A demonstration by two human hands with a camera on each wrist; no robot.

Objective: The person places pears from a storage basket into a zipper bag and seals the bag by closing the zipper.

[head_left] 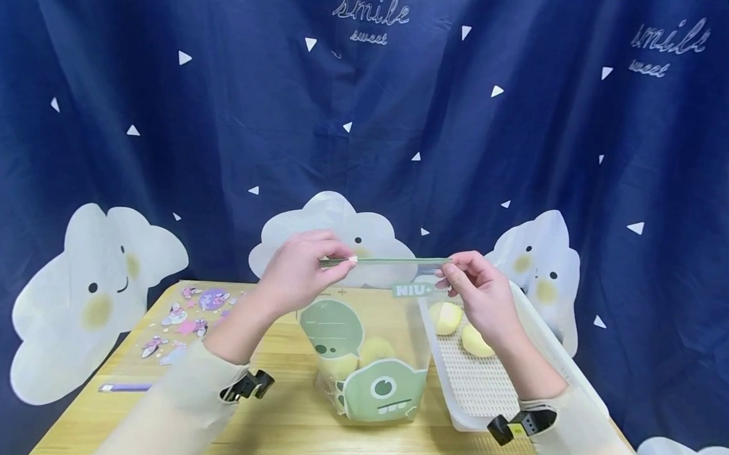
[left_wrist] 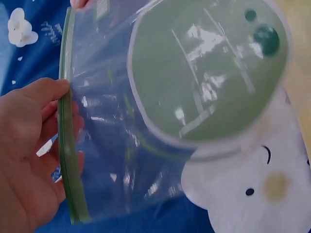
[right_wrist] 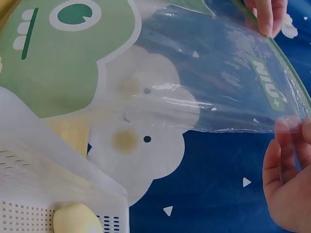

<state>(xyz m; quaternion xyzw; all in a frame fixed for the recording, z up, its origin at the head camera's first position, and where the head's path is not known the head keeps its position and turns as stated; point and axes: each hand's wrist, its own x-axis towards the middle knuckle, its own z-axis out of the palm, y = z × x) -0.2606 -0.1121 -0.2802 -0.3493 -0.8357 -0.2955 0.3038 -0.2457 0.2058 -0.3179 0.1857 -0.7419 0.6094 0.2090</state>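
Note:
A clear zip-top bag (head_left: pixel 384 390) with green monster prints and a green top strip (head_left: pixel 393 260) hangs upright over the table, its top edge taut and level. My left hand (head_left: pixel 305 265) pinches that strip left of its middle, thumb on one side and fingers on the other. At the strip's right end my right hand (head_left: pixel 479 292) pinches the corner between thumb and fingers, close to the "NIU+" label (right_wrist: pixel 267 85). Pale yellow rounded pieces (head_left: pixel 377 350) lie low inside the bag, partly hidden by the prints.
Right of the bag stands a white perforated basket (head_left: pixel 476 389) with yellow rounded pieces (head_left: pixel 476 340) in it. On the wooden table (head_left: pixel 267 411), a sheet of pink and purple stickers (head_left: pixel 186 318) and a purple stick-like item (head_left: pixel 124 387) lie at left. A dark blue curtain (head_left: pixel 368 120) hangs behind.

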